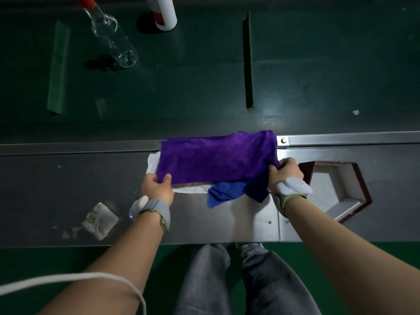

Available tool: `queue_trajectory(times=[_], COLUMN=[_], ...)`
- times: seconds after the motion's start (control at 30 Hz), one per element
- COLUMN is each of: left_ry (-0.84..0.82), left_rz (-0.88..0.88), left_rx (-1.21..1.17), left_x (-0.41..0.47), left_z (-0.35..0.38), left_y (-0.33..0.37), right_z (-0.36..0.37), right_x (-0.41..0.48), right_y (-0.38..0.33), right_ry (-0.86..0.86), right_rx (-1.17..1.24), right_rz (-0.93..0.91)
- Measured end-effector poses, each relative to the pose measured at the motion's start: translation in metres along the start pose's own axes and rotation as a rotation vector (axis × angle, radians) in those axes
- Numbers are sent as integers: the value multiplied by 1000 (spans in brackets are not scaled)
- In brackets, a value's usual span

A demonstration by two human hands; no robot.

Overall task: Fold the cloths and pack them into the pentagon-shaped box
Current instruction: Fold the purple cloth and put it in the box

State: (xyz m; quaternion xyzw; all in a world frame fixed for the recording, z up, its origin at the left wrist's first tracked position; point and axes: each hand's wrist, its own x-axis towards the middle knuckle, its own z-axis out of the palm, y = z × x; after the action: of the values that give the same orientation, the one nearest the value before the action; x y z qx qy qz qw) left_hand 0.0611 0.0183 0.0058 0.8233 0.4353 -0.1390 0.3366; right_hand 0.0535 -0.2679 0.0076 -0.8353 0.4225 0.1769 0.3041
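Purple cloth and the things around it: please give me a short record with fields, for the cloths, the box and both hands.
purple cloth: folded into a wide band, held at both ends over the metal bench
left hand: grip closed on the cloth's left end
right hand: grip closed on the cloth's right end
blue cloth: crumpled, partly under the purple cloth
white cloth: flat beneath, only edges show
pentagon-shaped box: open, empty, right of the right hand

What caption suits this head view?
Both hands, left and right, fold a purple cloth beside the pentagon box.
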Motion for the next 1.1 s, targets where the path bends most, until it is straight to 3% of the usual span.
queue_trajectory(times=[0.1,0.17,0.27,0.33,0.43,0.53,0.7,0.97,1.1], left_ry=[122,156,22,-93,-244,-348,-457,-511,-548], left_rz=[98,377,815,906,770,677,689,572,662], left_rx=[-42,-51,-25,-24,-118,-162,-182,-251,-200], left_x=[-19,-36,-68,-84,-97,-100,-102,-101,-103], left_z=[-5,-3,8,23,42,52,50,47,43], left_y=[20,38,67,82,97,101,94,99,99], right_z=[-11,-17,-25,-28,-32,-38,-43,-46,-48], right_x=[-9,-12,-21,-26,-27,-24,-18,-16,-25], right_y=[-6,-10,-22,-27,-26,-27,-28,-36,-40], right_ry=[17,-4,-13,-28,6,26,111,-54,-41], right_rx=[50,15,-94,-182,-257,-184,-154,-247,-175], right_rz=[-214,-444,-690,-795,-960,-1079,-1110,-1332,-1257])
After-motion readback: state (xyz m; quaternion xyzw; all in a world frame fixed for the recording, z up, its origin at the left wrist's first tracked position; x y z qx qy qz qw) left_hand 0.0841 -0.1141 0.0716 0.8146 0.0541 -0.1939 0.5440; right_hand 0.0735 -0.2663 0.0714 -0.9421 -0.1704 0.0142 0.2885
